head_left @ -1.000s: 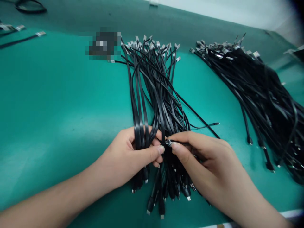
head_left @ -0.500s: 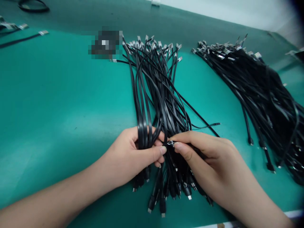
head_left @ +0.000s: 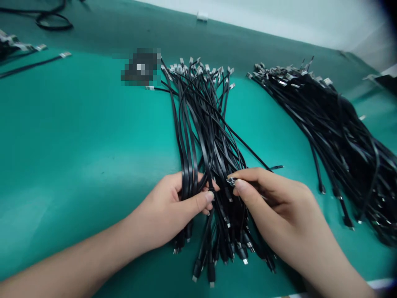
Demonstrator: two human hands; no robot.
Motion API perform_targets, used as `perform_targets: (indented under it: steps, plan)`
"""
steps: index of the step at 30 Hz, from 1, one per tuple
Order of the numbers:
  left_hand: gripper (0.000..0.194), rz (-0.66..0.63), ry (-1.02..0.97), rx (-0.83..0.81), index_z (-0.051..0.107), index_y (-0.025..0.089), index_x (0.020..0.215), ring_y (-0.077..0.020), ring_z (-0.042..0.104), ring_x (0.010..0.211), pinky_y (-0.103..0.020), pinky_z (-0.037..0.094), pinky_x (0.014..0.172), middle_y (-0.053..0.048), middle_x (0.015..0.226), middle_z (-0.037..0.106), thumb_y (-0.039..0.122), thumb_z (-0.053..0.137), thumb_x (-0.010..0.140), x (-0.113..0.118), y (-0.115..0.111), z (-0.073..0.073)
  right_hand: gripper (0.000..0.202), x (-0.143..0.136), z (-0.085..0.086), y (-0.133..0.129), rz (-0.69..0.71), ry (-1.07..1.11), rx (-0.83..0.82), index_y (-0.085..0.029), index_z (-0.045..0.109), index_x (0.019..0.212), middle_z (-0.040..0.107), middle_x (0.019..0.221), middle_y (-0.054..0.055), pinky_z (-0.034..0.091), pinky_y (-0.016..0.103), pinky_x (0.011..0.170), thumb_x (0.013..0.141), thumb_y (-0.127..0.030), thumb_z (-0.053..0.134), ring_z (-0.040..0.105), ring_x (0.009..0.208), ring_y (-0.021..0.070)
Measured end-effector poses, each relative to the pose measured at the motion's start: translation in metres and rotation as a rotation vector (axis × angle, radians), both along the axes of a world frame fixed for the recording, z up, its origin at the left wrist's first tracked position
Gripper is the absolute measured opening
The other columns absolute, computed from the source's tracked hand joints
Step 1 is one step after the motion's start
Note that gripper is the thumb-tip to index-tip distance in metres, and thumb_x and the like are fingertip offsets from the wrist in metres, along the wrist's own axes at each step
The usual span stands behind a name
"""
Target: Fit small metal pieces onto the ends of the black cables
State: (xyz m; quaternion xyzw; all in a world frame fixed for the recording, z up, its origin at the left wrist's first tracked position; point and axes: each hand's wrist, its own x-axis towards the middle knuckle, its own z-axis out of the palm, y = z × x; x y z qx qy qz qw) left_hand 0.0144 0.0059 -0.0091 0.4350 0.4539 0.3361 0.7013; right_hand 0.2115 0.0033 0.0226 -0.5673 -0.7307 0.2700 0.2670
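Note:
A bundle of flat black USB cables (head_left: 203,120) lies across the middle of the mat, silver plugs at the far end and smaller connectors at the near end. My left hand (head_left: 176,203) is closed around several cables at the bundle's left side, thumb pressed toward the fingertips. Just right of it, over the bundle, my right hand (head_left: 282,203) pinches a small shiny metal piece (head_left: 231,181) between thumb and forefinger. What exactly that piece is, I cannot make out. The right hand's other fingers are curled and partly hidden.
A larger pile of black cables (head_left: 338,124) lies to the right. More cables with silver plugs (head_left: 37,62) are at the far left, below a looped black cord (head_left: 54,25). Behind the bundle is a blurred-out dark patch (head_left: 141,68). Everything rests on a green mat (head_left: 77,136).
My right hand has moved slightly right, away from the left thumb, with the shiny piece still pinched. The left hand keeps its cables. The view has shifted a little.

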Motion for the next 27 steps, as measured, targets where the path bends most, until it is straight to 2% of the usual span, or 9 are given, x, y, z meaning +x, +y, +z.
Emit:
perform_targets:
  steps: [3, 5, 9, 15, 23, 27]
  plan:
    - [0.004, 0.038, -0.082, 0.013, 0.071, 0.016, 0.091, -0.0079, 0.068, 0.073, -0.017, 0.057, 0.072, 0.002, 0.08, 0.072, 0.017, 0.068, 0.09, 0.001, -0.001, -0.002, 0.015, -0.001, 0.001, 0.0, -0.005, 0.01, -0.013, -0.022, 0.073, 0.094, 0.075, 0.076, -0.001, 0.048, 0.022, 0.047, 0.097, -0.023, 0.058, 0.068, 0.06, 0.0137]
    - [0.004, 0.047, -0.123, -0.024, 0.07, 0.014, 0.089, -0.0091, 0.07, 0.069, -0.018, 0.058, 0.067, -0.001, 0.082, 0.075, 0.018, 0.068, 0.088, 0.002, -0.001, -0.002, 0.015, -0.002, 0.002, 0.0, 0.004, 0.01, -0.009, -0.022, 0.072, 0.093, 0.075, 0.076, -0.001, 0.048, 0.022, 0.047, 0.097, -0.023, 0.058, 0.067, 0.06, 0.0133]
    - [0.01, 0.032, -0.157, -0.096, 0.066, 0.013, 0.08, -0.009, 0.068, 0.055, -0.018, 0.056, 0.056, 0.0, 0.066, 0.073, 0.019, 0.074, 0.082, 0.004, -0.002, -0.003, 0.016, -0.005, 0.004, -0.003, 0.031, 0.018, -0.004, -0.023, 0.072, 0.091, 0.073, 0.072, -0.003, 0.046, 0.022, 0.047, 0.096, -0.021, 0.057, 0.062, 0.055, 0.0116]
    - [0.039, 0.105, -0.134, -0.241, 0.054, 0.019, 0.067, -0.0082, 0.057, 0.041, -0.016, 0.048, 0.043, 0.006, 0.046, 0.063, 0.019, 0.092, 0.059, 0.007, -0.002, 0.002, 0.016, -0.008, 0.002, -0.008, 0.075, 0.008, -0.008, -0.022, 0.072, 0.094, 0.074, 0.075, -0.001, 0.047, 0.023, 0.046, 0.096, -0.02, 0.056, 0.064, 0.055, 0.0129]
    - [0.038, 0.146, -0.086, -0.264, 0.054, 0.019, 0.066, -0.0086, 0.057, 0.041, -0.015, 0.048, 0.041, 0.007, 0.045, 0.063, 0.018, 0.092, 0.059, 0.008, -0.005, 0.004, 0.019, -0.011, -0.001, -0.009, 0.092, -0.02, -0.057, -0.021, 0.074, 0.101, 0.075, 0.076, 0.001, 0.048, 0.025, 0.045, 0.098, -0.023, 0.055, 0.068, 0.055, 0.0148]
    - [0.036, 0.138, -0.074, -0.266, 0.055, 0.019, 0.066, -0.0084, 0.057, 0.042, -0.015, 0.048, 0.041, 0.007, 0.046, 0.064, 0.017, 0.091, 0.061, 0.009, -0.004, 0.004, 0.018, -0.011, -0.001, -0.01, 0.11, -0.008, -0.041, -0.022, 0.074, 0.101, 0.077, 0.081, 0.001, 0.052, 0.024, 0.048, 0.098, -0.022, 0.056, 0.073, 0.064, 0.0158]
